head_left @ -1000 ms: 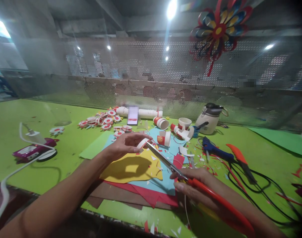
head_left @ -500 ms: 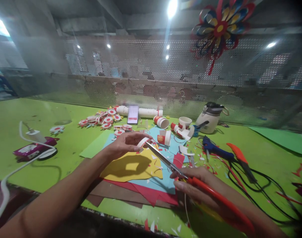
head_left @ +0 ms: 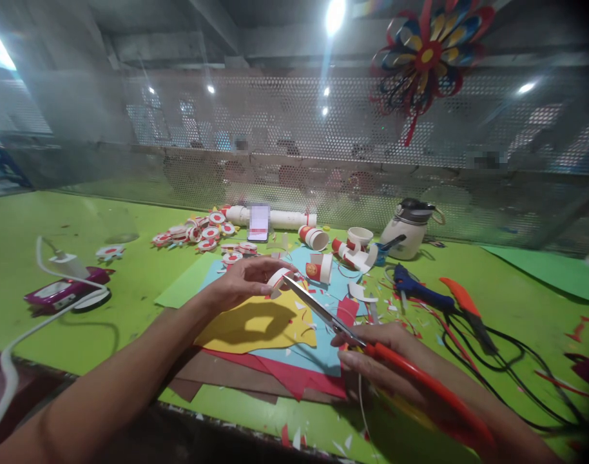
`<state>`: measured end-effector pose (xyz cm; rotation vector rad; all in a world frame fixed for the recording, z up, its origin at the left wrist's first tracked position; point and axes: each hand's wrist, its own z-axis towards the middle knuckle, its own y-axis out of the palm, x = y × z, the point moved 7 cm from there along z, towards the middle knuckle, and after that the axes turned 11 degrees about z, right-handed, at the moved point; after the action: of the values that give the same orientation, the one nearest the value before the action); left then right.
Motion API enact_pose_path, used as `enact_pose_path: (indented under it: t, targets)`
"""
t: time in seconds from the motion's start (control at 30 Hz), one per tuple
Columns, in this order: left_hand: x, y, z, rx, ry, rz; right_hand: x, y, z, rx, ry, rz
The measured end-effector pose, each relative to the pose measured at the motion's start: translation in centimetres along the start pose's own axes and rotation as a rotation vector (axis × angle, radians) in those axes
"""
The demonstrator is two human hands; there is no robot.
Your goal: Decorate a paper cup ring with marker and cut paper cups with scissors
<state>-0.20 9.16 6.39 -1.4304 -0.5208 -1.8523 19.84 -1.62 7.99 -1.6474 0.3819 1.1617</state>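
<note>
I am pinching a small red-and-white paper cup piece (head_left: 278, 278) between the thumb and fingers of my left hand (head_left: 243, 281), holding it just above the far edge of the yellow paper sheet (head_left: 256, 327). My right hand (head_left: 379, 361) is gripping the red-handled scissors (head_left: 345, 332), fingers curled through the loops, and the blade tips are touching the cup piece. The yellow sheet is lying on a stack of blue, red and brown sheets on the green table (head_left: 57, 335). Beyond the yellow sheet, paper cups (head_left: 318, 269) are standing and lying among scraps; to its right a blue glue gun (head_left: 417, 293) is lying, and to its left a white cable (head_left: 14, 348) is trailing.
</note>
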Motion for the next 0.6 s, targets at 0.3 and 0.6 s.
enact_pose_path:
  t: [0.3, 0.6]
  targets:
    - [-0.41, -0.41, -0.11, 0.031, 0.002, -0.052, -0.52, 0.31, -0.07, -0.019, -0.001, -0.021]
    - [-0.53, -0.52, -0.08, 0.033, -0.008, -0.059, 0.1, 0.43, 0.13, -0.014, 0.02, -0.009]
